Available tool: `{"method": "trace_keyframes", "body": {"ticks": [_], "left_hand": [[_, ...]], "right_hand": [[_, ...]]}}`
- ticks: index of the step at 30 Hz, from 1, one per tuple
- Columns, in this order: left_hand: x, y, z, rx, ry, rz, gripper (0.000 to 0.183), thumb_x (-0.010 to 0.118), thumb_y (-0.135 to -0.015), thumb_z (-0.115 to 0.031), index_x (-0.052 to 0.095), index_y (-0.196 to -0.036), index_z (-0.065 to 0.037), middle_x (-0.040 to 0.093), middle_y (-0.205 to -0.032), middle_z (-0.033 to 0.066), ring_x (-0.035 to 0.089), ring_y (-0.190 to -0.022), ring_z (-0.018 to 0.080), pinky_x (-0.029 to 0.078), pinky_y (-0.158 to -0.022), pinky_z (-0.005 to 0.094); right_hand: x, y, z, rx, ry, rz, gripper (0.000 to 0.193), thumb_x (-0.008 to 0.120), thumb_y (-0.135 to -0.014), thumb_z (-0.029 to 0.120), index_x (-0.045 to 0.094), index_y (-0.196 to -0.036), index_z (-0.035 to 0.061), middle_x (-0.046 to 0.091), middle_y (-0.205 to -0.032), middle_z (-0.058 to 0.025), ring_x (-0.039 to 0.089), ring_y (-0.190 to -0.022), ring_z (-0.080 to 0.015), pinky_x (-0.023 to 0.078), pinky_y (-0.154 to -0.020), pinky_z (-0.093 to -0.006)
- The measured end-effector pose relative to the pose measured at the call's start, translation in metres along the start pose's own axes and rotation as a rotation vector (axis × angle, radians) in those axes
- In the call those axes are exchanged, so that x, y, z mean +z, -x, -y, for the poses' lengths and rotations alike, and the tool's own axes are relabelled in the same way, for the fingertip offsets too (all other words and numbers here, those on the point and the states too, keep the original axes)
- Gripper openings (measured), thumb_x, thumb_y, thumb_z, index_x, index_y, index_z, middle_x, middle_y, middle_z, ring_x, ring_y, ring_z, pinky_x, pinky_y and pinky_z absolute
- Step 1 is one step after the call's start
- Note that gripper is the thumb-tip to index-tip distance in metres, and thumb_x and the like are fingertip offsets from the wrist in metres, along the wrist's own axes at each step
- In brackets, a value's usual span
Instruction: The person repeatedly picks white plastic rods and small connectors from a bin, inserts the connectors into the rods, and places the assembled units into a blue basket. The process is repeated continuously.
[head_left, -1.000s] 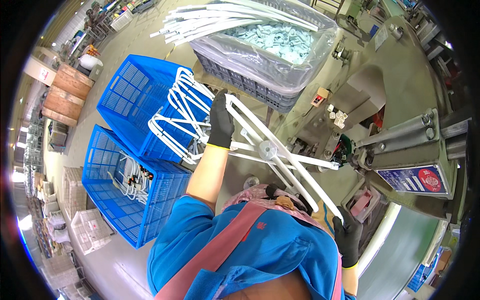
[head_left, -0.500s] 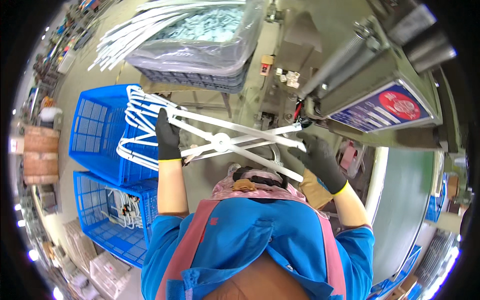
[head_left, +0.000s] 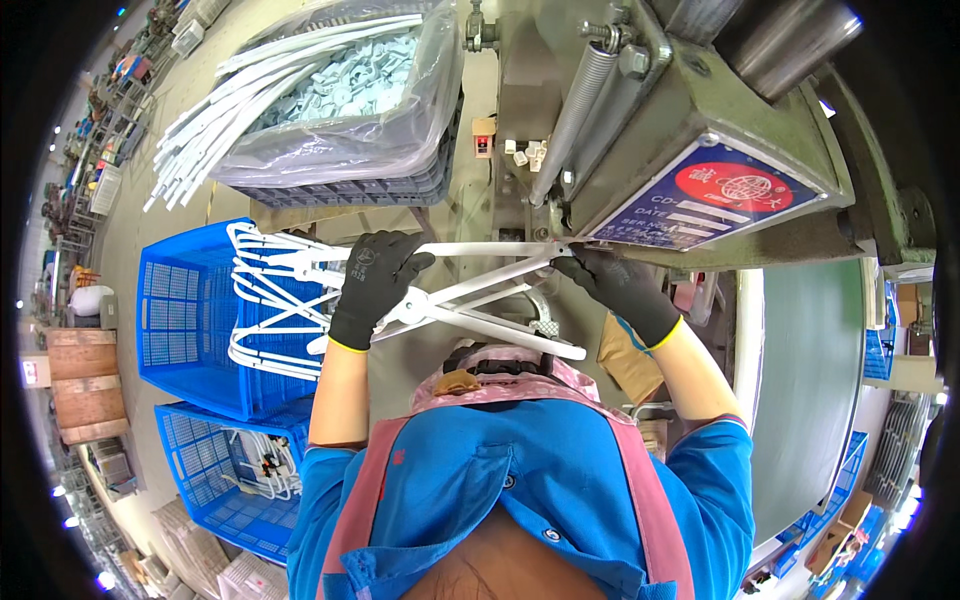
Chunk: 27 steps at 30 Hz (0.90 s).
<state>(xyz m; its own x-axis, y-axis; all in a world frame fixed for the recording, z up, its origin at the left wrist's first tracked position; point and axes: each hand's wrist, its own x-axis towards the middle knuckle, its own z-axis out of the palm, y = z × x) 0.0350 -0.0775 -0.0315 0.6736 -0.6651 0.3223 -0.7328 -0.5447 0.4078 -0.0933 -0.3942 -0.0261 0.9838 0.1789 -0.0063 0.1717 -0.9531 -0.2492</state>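
Observation:
A white folding tube frame with crossed bars stretches across in front of me, joined at a round white hub. My left hand, in a black glove, is closed around its bars just left of the hub. At the frame's right end, where two bars meet, my gloved right hand is closed on the corner joint; its fingertips are partly hidden. That joint sits at the lower edge of a green-grey machine head. The bent tube loops at the frame's left side overhang a blue basket.
Long white tubes lie over a lined grey crate holding many small pale plastic parts. A second blue basket holds bent white tubes. A coil spring hangs beside the machine head. On the right stands a green-topped surface.
My left hand has shifted right along the frame, closer to the hub. My right hand has gone from near the lower bar ends to the corner joint, now against the machine head.

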Motion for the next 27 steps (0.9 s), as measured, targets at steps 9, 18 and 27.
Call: {"method": "trace_keyframes", "body": {"ticks": [9, 18, 27], "left_hand": [[0.0, -0.001, 0.0, 0.045, 0.079, -0.053, 0.022, 0.07, -0.079, -0.026, 0.07, -0.088, -0.007, 0.063, -0.073, 0.0106, 0.061, -0.068, 0.0298, 0.048, -0.062, 0.0402], [-0.027, 0.037, 0.013, 0.017, -0.033, -0.168, 0.043, 0.067, -0.081, -0.034, 0.063, -0.112, -0.004, 0.062, -0.107, 0.0139, 0.056, -0.099, 0.0329, 0.041, -0.089, 0.0446], [-0.032, 0.063, 0.026, 0.183, -0.165, 0.097, 0.077, 0.071, -0.072, -0.05, 0.05, -0.129, -0.003, 0.057, -0.119, 0.0186, 0.052, -0.11, 0.0366, 0.039, -0.094, 0.0483]], "right_hand": [[0.053, -0.007, -0.032, -0.201, -0.193, -0.28, 0.033, 0.062, -0.089, 0.034, 0.064, -0.111, 0.0095, 0.065, -0.11, -0.0078, 0.061, -0.097, -0.0212, 0.048, -0.083, -0.0327], [0.005, 0.06, -0.021, 0.113, -0.707, 0.122, 0.061, 0.078, -0.076, 0.037, 0.056, -0.125, 0.0062, 0.066, -0.097, -0.0121, 0.061, -0.09, -0.0259, 0.047, -0.089, -0.0352], [0.08, 0.007, 0.01, 0.535, -0.31, -0.404, 0.02, 0.059, -0.079, 0.019, 0.066, -0.096, 0.0093, 0.066, -0.09, -0.0162, 0.062, -0.084, -0.0376, 0.051, -0.071, -0.0461]]}}
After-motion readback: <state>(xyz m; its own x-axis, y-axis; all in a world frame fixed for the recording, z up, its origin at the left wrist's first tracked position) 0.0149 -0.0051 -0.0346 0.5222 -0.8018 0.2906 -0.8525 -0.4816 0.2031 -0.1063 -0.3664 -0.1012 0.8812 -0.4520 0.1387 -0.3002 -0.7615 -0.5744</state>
